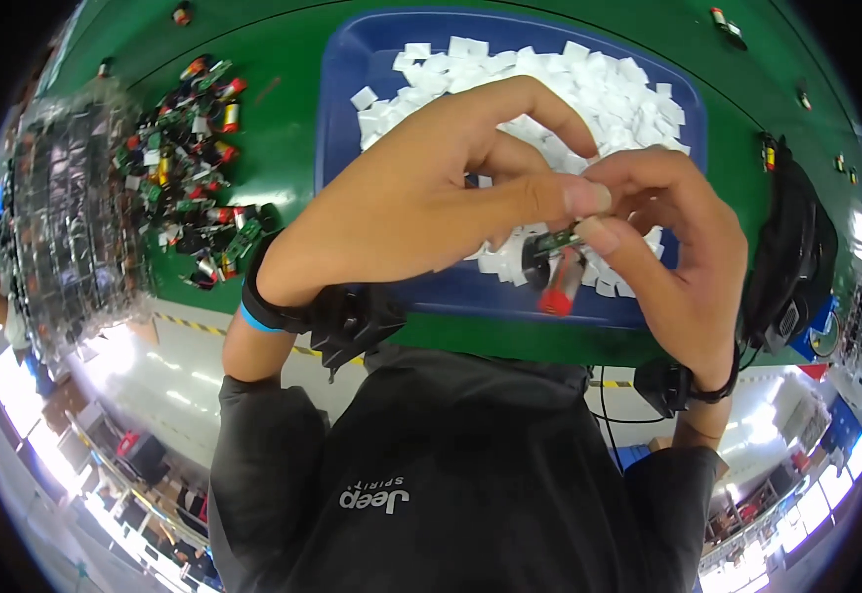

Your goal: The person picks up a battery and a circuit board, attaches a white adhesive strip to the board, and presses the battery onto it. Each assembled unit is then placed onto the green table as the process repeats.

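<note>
Over the blue tray [332,128], my right hand [683,247] pinches a small circuit board [554,242] between thumb and fingers. Wired to the board are a black round part [535,262] and a red-ended cylinder [562,282] hanging below, slightly blurred. My left hand [431,193] reaches in from the left. Its thumb tip meets the right fingertips just above the board, the index finger arches over, and the other fingers curl behind. Whatever lies between the left fingertips is hidden. Many white square pieces [470,49] fill the tray beneath both hands.
On the green table [273,59], a pile of similar circuit boards [194,168] lies left of the tray. Beyond it stands a plastic-wrapped stack [70,198]. A black bag-like object [791,247] sits at the right. Several loose parts [727,28] are scattered around the far and right sides.
</note>
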The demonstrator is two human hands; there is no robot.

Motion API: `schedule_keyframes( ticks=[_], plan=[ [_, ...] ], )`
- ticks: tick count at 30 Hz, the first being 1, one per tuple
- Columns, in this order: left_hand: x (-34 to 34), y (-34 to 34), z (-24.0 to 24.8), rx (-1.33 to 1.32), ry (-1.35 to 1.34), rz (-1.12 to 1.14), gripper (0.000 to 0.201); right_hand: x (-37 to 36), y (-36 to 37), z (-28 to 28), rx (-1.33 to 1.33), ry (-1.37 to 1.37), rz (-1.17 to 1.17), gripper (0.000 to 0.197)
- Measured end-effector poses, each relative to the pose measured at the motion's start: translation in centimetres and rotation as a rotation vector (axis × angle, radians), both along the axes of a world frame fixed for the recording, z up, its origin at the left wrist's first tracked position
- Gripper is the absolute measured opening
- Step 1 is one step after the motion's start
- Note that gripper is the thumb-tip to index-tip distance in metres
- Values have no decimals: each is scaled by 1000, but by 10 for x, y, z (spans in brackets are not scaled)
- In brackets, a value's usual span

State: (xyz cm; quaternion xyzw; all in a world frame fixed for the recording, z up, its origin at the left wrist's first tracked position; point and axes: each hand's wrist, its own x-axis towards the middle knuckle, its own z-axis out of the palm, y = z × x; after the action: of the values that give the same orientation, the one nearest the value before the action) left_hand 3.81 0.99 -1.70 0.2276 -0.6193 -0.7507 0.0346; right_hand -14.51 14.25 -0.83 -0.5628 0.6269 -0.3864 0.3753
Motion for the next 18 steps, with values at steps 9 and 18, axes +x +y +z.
schedule_keyframes(
  ticks=[9,18],
  plan=[
    [-8,-4,-21,128,115,-2,36,-8,-8,-21,-105,-70,-37,12],
    [-4,3,-41,-151,356,89,38,-15,-14,-21,122,-530,-158,19]
  ],
)
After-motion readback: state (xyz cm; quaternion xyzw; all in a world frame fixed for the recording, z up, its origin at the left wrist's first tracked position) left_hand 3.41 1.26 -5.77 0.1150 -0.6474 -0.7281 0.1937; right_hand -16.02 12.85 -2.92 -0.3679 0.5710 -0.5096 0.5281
